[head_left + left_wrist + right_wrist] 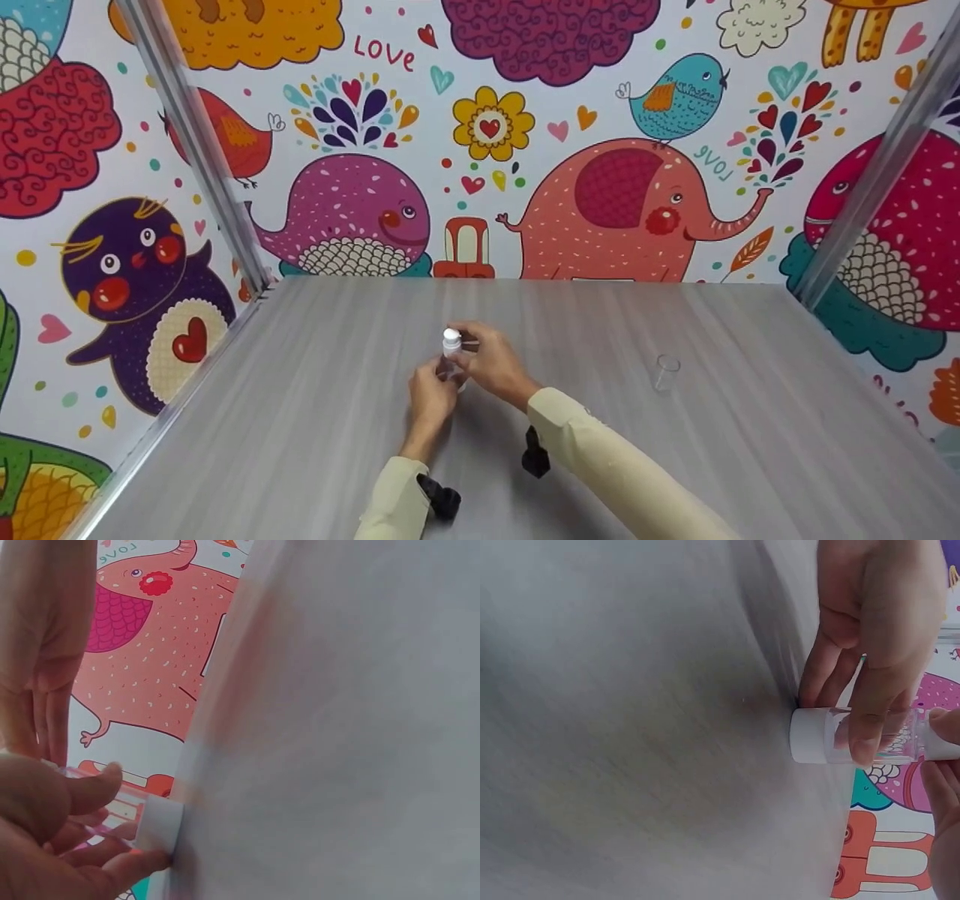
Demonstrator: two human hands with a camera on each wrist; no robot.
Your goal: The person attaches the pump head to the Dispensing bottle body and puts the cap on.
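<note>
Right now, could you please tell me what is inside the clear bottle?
Through the clear bottle, the printed wall shows; I make out no contents. The left hand covers part, and the white base and white top hide their insides.

A small, clear bottle (903, 738) with a white base (808, 736) and a white top (451, 336), its see-through body slimming at the neck, is held upright over the gray tabletop (585, 337); whether it touches the surface is hard to tell.

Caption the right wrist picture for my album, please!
A left hand grips a clear bottle while a right hand holds its white cap.
</note>
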